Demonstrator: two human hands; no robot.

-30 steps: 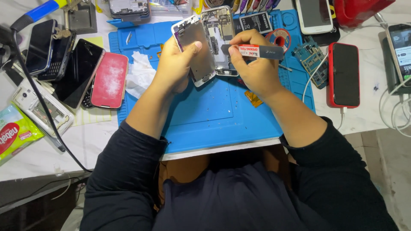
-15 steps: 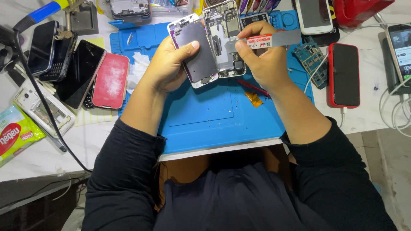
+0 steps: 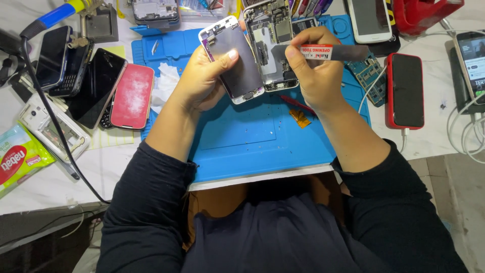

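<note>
- Here, the left hand [image 3: 204, 83] grips the detached phone screen panel [image 3: 233, 59] above the far part of the blue work mat [image 3: 252, 136], fingers curled behind it and thumb pressed on its back.
- The right hand [image 3: 316, 76] pinches a flat metal opening tool [image 3: 328, 52], its fingers closed tight on it, over the mat's far right part.
- The opened phone body [image 3: 270, 43] stands just beside the panel, touching it, with the tool's end laid across it.
- A red phone [image 3: 405, 91] lies off the mat's right edge; a pink-backed phone [image 3: 132, 96] lies off its left edge.
</note>
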